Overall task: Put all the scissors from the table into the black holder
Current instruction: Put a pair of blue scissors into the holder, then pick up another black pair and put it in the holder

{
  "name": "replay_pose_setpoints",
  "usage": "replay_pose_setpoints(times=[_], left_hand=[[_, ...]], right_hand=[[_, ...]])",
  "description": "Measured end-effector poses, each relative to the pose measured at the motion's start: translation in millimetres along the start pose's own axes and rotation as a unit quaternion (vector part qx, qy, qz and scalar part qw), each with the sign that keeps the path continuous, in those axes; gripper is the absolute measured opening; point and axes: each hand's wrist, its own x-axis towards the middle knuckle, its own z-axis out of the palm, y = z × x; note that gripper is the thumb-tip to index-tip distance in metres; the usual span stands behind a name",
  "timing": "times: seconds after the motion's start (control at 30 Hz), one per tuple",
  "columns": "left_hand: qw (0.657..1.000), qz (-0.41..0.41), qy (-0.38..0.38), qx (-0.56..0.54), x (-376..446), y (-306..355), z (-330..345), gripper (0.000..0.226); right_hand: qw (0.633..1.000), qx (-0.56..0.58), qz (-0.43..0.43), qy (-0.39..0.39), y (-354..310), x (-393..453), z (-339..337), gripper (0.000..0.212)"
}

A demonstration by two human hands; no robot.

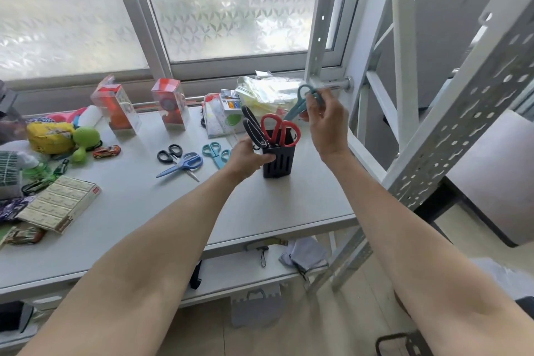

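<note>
At two o'clock above the black holder (278, 160), gripped by the left hand (247, 159), teal scissors (304, 102) are pinched by the right hand (325, 121); snagging on red scissors (281, 128) is likely.

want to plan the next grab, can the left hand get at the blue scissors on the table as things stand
Probably yes, once it lets go. The left hand is gripping the black holder. The blue scissors lie on the table to its left, with open surface between, though black scissors cross them.

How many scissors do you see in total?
6: black pair and red pair in the holder; teal pair in the right hand; black, blue and light-blue pairs on the table. More may be hidden.
</note>
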Motion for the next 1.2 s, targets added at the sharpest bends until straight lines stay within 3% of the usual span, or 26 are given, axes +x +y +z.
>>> replay_pose_setpoints(times=[0.17,0.27,0.4,0.53,0.77,1.0,1.07,1.2], left_hand=[[1.000,0.008,0.003,-0.004,0,0,-1,0.036],[1.000,-0.001,0.006,0.005,3,-2,0,0.038],[1.000,-0.003,0.013,0.018,5,-3,0,0.039],[1.000,-0.006,0.016,0.014,5,-2,1,0.036],[1.000,-0.015,0.012,-0.001,2,0,3,0.034],[0.998,0.018,0.039,0.034,-13,-13,-3,0.060],[0.997,0.017,0.068,0.036,-21,-23,-12,0.062],[0.990,-0.020,0.140,0.023,-38,-58,-41,0.040]], right_hand=[[0.987,-0.111,-0.009,-0.118,6,1,7,0.024],[0.976,-0.102,0.032,-0.187,14,2,7,0.021],[0.953,-0.088,0.094,-0.273,20,7,7,0.039],[0.940,-0.128,0.096,-0.300,26,8,13,0.055],[0.957,-0.102,0.111,-0.249,12,0,9,0.031],[0.995,-0.101,0.008,-0.006,-38,-16,14,0.025],[0.996,-0.078,-0.045,-0.002,-59,-23,29,0.025],[0.987,-0.030,-0.143,-0.061,-99,-49,73,0.021]])
